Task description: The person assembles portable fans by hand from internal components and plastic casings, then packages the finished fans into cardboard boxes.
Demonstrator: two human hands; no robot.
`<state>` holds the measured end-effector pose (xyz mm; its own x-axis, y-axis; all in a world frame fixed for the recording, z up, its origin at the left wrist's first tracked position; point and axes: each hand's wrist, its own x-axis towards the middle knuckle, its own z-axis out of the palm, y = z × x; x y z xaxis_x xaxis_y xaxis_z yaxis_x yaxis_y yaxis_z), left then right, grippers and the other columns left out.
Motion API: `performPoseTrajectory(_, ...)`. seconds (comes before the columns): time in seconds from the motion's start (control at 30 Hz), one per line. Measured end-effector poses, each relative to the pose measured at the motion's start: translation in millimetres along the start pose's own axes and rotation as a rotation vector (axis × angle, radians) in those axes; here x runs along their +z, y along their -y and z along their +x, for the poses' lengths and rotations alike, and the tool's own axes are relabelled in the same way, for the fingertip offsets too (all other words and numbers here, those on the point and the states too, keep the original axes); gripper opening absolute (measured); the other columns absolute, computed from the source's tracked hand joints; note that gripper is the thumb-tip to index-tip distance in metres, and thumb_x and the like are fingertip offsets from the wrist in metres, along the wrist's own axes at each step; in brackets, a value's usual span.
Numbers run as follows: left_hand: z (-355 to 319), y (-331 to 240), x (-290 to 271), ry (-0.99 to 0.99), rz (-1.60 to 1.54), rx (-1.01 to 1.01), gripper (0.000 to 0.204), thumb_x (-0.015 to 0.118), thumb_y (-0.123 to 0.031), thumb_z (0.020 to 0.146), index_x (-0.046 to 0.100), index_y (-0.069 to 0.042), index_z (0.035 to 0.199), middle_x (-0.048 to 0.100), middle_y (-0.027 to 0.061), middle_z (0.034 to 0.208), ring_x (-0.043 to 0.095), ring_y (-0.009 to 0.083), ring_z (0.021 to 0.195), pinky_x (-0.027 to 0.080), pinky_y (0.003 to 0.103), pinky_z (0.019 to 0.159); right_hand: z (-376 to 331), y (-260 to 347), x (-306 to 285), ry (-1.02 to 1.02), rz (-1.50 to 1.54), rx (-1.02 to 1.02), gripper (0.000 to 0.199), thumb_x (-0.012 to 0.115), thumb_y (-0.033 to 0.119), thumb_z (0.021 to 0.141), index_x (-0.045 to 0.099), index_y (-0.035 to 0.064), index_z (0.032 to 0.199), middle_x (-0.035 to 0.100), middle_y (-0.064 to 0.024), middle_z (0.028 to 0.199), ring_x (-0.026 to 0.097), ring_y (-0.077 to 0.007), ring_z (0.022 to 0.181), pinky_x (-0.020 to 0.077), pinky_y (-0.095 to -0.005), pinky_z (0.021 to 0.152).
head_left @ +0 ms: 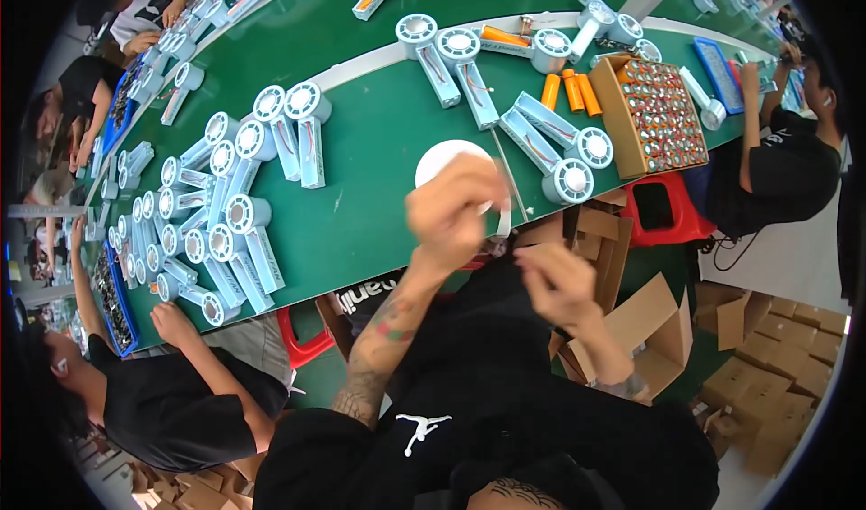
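Left hand (458,205) and right hand (561,280) curled, contents unclear; white roll (440,159) at left's twelve, likely light: grip its rim.

Fisheye looking down from the head

The left of two side-by-side head cameras looks steeply down, the wearer's shirt (505,420) at six o'clock. The left hand (456,211) sits near centre, the right hand (561,284) at four, both close to the lens. Beyond, the table (365,176) sweeps from eight over twelve to two, its edges bowed; cartons (767,379) at four lie farther off.
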<state>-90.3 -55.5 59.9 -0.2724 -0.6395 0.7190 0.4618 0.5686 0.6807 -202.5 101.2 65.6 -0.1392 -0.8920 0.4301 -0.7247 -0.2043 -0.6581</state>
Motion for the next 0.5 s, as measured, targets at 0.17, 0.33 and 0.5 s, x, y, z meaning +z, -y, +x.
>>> performPoseTrajectory(0.17, -25.9, -25.6, -54.3, 0.02, 0.479, -0.302, 0.023, 0.058, 0.014, 0.068, 0.069, -0.003, 0.08, 0.061, 0.0071, 0.089, 0.055, 0.0221, 0.078, 0.046, 0.028, 0.067, -13.4, -4.9, 53.0, -0.011, 0.241, 0.056, 0.022, 0.063, -0.009, 0.076, 0.067, -0.0024, 0.097, 0.066, -0.0076, 0.092, 0.054, -0.0187, 0.058, 0.0436, -0.0264, 0.053)
performPoseTrajectory(0.33, -43.4, -14.6, -68.7, 0.201, 0.653, -0.456, 0.022, 0.066, 0.009, 0.071, 0.072, -0.005, 0.087, 0.059, 0.0061, 0.097, 0.055, 0.0219, 0.082, 0.046, 0.029, 0.068, -24.1, -0.5, 51.0, 0.059, 0.26, 0.096, 0.021, 0.063, -0.009, 0.078, 0.066, -0.0018, 0.097, 0.066, -0.0077, 0.092, 0.055, -0.0193, 0.06, 0.0442, -0.0269, 0.055)
performPoseTrajectory(0.5, -49.3, -8.8, -76.9, 0.328, 0.68, -0.363, 0.024, 0.072, 0.004, 0.069, 0.073, -0.005, 0.091, 0.06, 0.0054, 0.097, 0.055, 0.0209, 0.083, 0.046, 0.029, 0.07, -22.5, -6.0, 10.7, 0.003, 0.187, 0.108, 0.018, 0.063, -0.009, 0.079, 0.067, -0.0014, 0.095, 0.067, -0.0073, 0.089, 0.058, -0.0191, 0.066, 0.0457, -0.0254, 0.059)
